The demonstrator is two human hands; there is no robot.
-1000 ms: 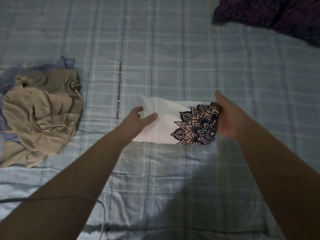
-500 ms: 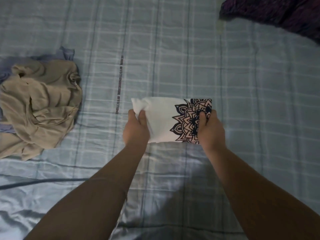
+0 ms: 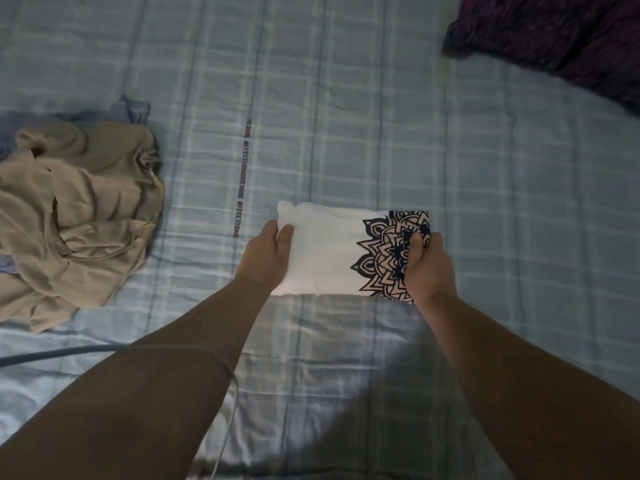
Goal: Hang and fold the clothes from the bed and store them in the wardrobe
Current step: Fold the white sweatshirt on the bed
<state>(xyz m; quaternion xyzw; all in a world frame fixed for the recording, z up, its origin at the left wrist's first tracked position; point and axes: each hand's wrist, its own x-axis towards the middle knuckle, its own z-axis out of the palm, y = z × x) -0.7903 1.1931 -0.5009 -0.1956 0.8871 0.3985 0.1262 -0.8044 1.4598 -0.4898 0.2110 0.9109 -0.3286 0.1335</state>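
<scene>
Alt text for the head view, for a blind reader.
The left hand and right hand grip the ends of a folded white garment with a dark mandala print over a blue plaid bedsheet; a crumpled beige garment lies nearby.

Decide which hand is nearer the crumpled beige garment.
Left. The left hand holds the plain end of the folded white printed garment, toward the crumpled beige garment; the right hand holds the far, patterned end.
</scene>
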